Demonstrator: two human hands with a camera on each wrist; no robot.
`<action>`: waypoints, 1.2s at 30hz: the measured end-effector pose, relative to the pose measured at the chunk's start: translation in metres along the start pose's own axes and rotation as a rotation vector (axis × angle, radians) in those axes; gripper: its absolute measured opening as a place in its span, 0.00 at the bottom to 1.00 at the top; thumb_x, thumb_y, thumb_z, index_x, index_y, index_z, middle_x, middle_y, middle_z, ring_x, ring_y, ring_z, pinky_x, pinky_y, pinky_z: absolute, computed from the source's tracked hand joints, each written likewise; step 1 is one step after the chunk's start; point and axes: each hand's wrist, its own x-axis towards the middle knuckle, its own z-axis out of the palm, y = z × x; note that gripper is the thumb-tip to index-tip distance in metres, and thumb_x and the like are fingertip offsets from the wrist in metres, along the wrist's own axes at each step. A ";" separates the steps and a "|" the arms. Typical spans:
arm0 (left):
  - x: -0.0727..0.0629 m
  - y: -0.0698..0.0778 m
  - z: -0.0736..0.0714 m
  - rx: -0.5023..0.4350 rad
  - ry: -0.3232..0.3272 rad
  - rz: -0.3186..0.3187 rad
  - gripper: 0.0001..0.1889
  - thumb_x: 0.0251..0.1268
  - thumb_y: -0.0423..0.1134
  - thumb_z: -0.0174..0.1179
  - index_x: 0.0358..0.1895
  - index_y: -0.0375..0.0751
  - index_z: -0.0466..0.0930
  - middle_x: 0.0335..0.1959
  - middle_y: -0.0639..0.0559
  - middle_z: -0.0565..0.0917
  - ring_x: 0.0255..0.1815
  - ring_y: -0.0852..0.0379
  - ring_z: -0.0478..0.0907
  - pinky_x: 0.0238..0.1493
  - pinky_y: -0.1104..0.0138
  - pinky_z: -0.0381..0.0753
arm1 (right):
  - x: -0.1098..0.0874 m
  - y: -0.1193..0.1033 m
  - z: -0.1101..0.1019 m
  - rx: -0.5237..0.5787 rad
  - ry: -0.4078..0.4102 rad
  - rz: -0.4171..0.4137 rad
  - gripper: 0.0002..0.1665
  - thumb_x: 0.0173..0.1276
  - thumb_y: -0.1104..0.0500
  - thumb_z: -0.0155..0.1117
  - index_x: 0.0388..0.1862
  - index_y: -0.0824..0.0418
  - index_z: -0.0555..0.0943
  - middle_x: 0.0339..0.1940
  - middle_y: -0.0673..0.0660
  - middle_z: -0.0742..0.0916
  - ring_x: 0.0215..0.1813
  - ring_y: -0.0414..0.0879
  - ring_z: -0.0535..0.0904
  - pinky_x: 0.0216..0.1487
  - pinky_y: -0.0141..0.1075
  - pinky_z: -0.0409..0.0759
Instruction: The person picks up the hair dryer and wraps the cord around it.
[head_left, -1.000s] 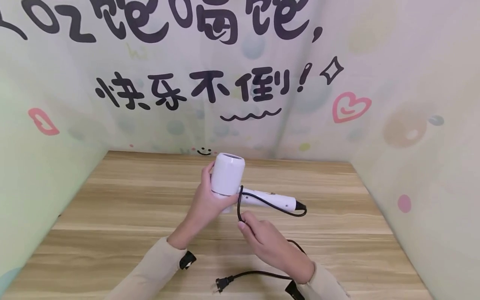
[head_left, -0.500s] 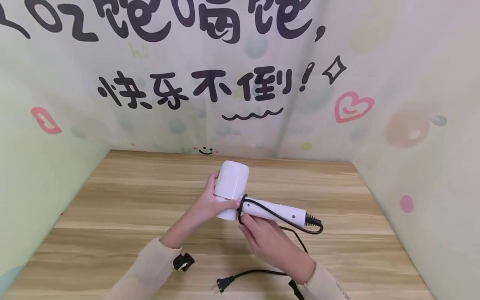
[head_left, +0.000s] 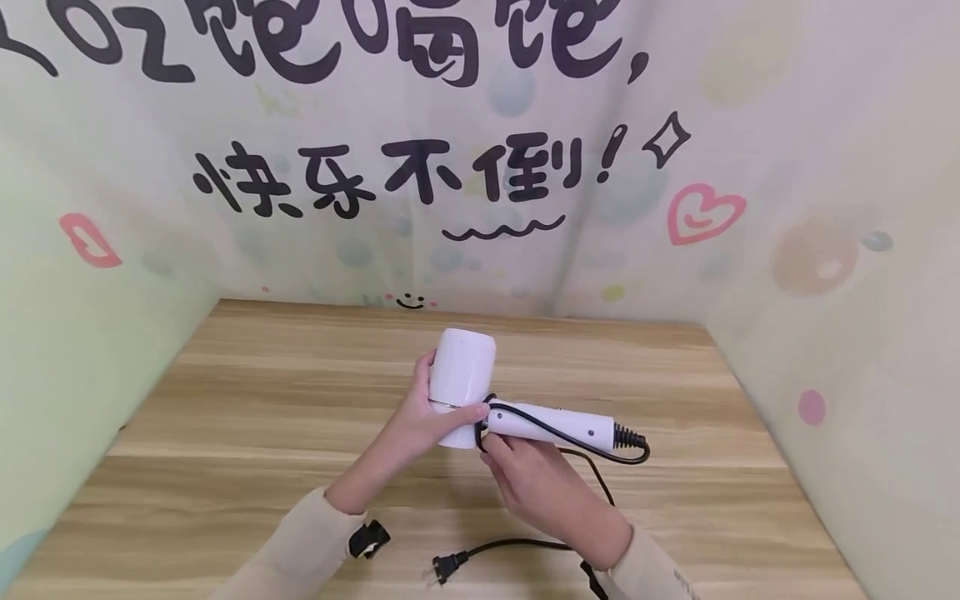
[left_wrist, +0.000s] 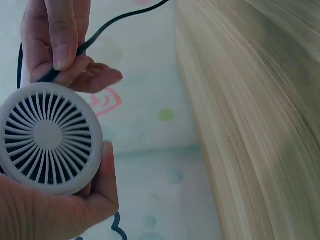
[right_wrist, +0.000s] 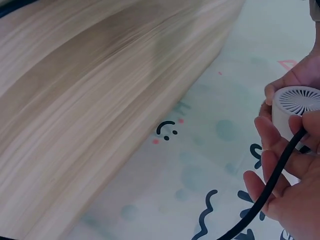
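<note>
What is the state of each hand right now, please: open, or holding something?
Left hand: holding the white hair dryer by its body.
Right hand: pinching the black cord near the intake end.

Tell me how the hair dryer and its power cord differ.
The hair dryer is white; the power cord is black. The hair dryer is thick, the power cord thin and bent. The left hand grips the hair dryer; the right hand pinches the power cord. Both are held.
</note>
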 end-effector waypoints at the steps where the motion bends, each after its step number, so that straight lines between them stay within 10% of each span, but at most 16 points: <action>1: -0.001 0.000 0.000 0.008 0.015 0.009 0.47 0.47 0.39 0.71 0.68 0.46 0.48 0.51 0.40 0.73 0.47 0.50 0.75 0.45 0.63 0.78 | 0.000 0.000 0.000 -0.005 0.005 -0.005 0.20 0.77 0.53 0.31 0.36 0.60 0.71 0.29 0.51 0.75 0.31 0.42 0.71 0.31 0.34 0.74; 5: -0.005 0.002 0.000 0.027 0.047 0.045 0.47 0.47 0.37 0.70 0.69 0.46 0.49 0.51 0.40 0.74 0.47 0.49 0.75 0.45 0.62 0.79 | 0.000 0.002 0.000 -0.019 0.013 -0.024 0.21 0.77 0.52 0.30 0.37 0.59 0.72 0.30 0.51 0.77 0.32 0.42 0.73 0.32 0.33 0.75; 12: -0.006 0.004 0.000 -0.056 0.032 0.021 0.44 0.48 0.35 0.68 0.68 0.45 0.51 0.51 0.39 0.73 0.47 0.48 0.75 0.43 0.61 0.80 | -0.003 0.008 -0.001 -0.013 0.006 -0.042 0.18 0.76 0.52 0.37 0.38 0.58 0.74 0.51 0.60 0.80 0.62 0.56 0.72 0.63 0.43 0.70; 19: -0.009 0.004 -0.002 -0.156 -0.013 -0.056 0.45 0.48 0.35 0.67 0.69 0.46 0.50 0.54 0.36 0.71 0.47 0.48 0.75 0.40 0.59 0.82 | -0.013 0.022 -0.002 -0.180 0.035 -0.093 0.23 0.78 0.52 0.31 0.53 0.57 0.76 0.49 0.54 0.81 0.52 0.44 0.75 0.58 0.36 0.70; 21: -0.009 0.005 -0.003 -0.177 -0.023 -0.079 0.46 0.47 0.35 0.68 0.69 0.47 0.50 0.54 0.37 0.71 0.47 0.48 0.75 0.40 0.58 0.82 | -0.015 0.027 -0.009 -0.384 0.021 -0.148 0.23 0.78 0.57 0.29 0.57 0.60 0.72 0.48 0.53 0.79 0.48 0.43 0.74 0.54 0.36 0.69; 26: -0.010 0.005 -0.005 -0.187 -0.057 -0.115 0.46 0.47 0.38 0.69 0.69 0.49 0.50 0.55 0.38 0.70 0.46 0.48 0.76 0.40 0.58 0.82 | -0.010 0.034 -0.028 -0.642 0.057 -0.254 0.19 0.75 0.65 0.28 0.39 0.65 0.72 0.32 0.56 0.75 0.35 0.47 0.71 0.43 0.36 0.70; 31: -0.010 0.003 -0.005 -0.196 -0.136 -0.148 0.42 0.51 0.41 0.66 0.69 0.48 0.51 0.55 0.38 0.71 0.45 0.51 0.76 0.43 0.60 0.80 | 0.001 0.038 -0.024 -0.418 0.111 -0.212 0.17 0.74 0.65 0.34 0.29 0.63 0.71 0.23 0.53 0.75 0.28 0.44 0.70 0.33 0.32 0.69; 36: -0.011 0.004 -0.007 -0.198 -0.256 -0.148 0.41 0.52 0.41 0.65 0.68 0.49 0.51 0.53 0.37 0.71 0.43 0.52 0.77 0.41 0.59 0.81 | 0.003 0.052 -0.012 0.081 0.116 -0.196 0.16 0.73 0.52 0.45 0.36 0.57 0.79 0.26 0.47 0.81 0.28 0.38 0.76 0.33 0.30 0.68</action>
